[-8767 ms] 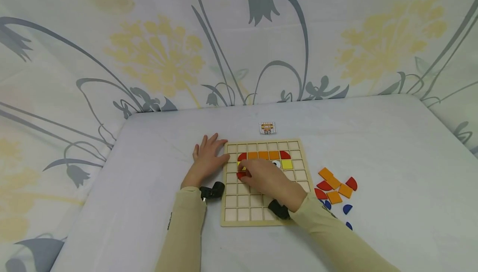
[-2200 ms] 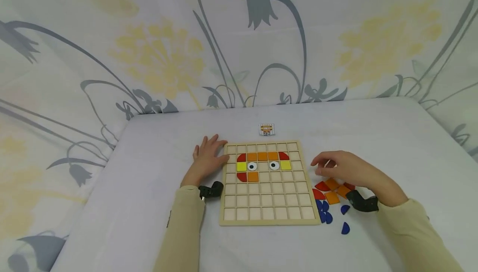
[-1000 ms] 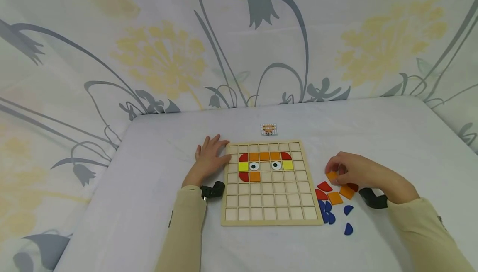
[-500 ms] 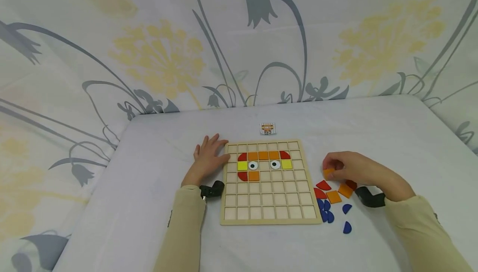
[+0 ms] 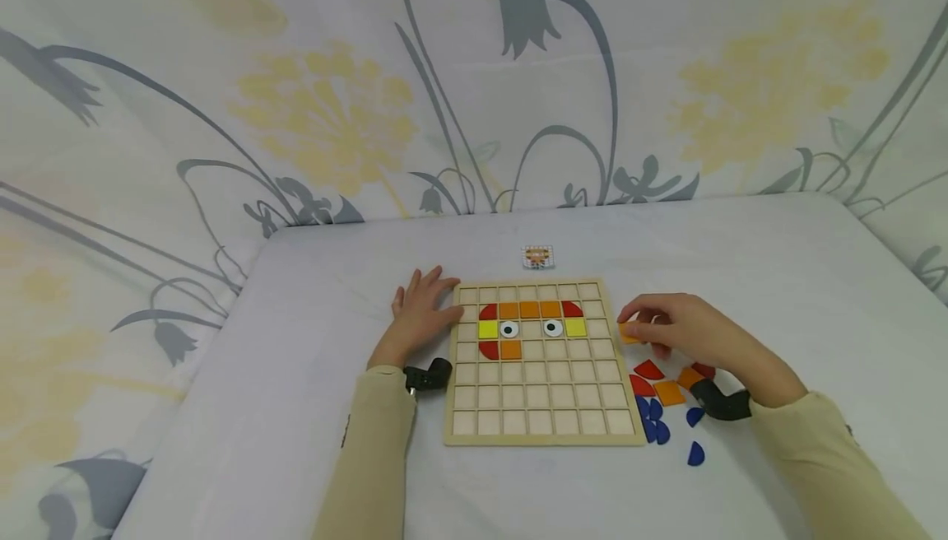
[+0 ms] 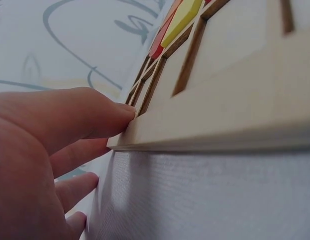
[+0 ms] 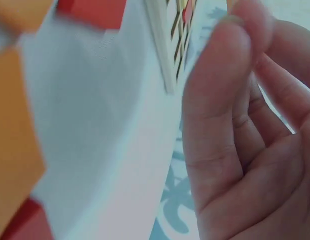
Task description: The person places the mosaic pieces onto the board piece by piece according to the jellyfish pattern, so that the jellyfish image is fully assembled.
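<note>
Orange square (image 5: 629, 333), right of centre in the head view: pinched between thumb and fingers of the right hand (image 5: 692, 332), just beside the right edge of the grid board (image 5: 544, 440). Left hand (image 5: 420, 318): fingers spread, thumb on the board's left rim. Tabletop (image 5: 770, 276) extends toward frame right.

Soft light, blurred right fingers (image 7: 256, 24)

Head view looked forward and down over table (image 5: 333, 301); left wrist view, close, faced left edge of board (image 5: 538, 373); right, close, looked from beyond right edge; all shared board.
</note>
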### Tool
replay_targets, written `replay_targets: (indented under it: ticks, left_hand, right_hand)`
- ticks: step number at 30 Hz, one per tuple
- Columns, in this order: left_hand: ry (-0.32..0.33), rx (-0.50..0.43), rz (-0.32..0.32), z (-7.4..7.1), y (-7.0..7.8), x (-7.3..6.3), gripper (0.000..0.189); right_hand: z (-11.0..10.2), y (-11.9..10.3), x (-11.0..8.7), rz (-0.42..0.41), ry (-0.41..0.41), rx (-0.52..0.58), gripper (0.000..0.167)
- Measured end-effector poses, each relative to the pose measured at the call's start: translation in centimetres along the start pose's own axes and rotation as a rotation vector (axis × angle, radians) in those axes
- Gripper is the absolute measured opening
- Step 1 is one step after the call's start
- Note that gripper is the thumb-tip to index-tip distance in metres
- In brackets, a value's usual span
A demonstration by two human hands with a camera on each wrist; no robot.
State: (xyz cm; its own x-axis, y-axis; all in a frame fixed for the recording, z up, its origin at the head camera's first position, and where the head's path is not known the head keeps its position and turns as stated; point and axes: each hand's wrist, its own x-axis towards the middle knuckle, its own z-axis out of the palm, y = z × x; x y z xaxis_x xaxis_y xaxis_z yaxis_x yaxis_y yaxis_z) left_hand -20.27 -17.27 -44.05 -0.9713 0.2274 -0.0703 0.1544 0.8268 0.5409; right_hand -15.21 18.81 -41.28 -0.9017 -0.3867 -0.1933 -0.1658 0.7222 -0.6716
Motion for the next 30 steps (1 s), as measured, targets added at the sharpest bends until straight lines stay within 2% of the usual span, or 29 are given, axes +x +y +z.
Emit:
replay_targets:
  ticks: [14,20,26,30]
  left_hand:
    - [0.002,0.0,-0.004,0.1,0.0,0.0,0.046]
    - [0.001,0.011,-0.013,0.1,0.0,0.0,0.047]
    - [-0.006,0.01,-0.016,0.0,0.0,0.1,0.047]
    - [-0.016,-0.004,-0.003,0.0,0.0,0.2,0.047]
  right_hand:
    - [1.7,-2.2,3.2,-0.087,-0.043,0.063,0.02]
    - [2.7,-3.3,3.9,-0.065,0.042,0.053,0.021]
    - [3.7,-3.9,4.3,-0.053,0.068,0.247,0.025]
    - [4.5,-4.4,4.5,-0.064,0.078,0.236,0.022]
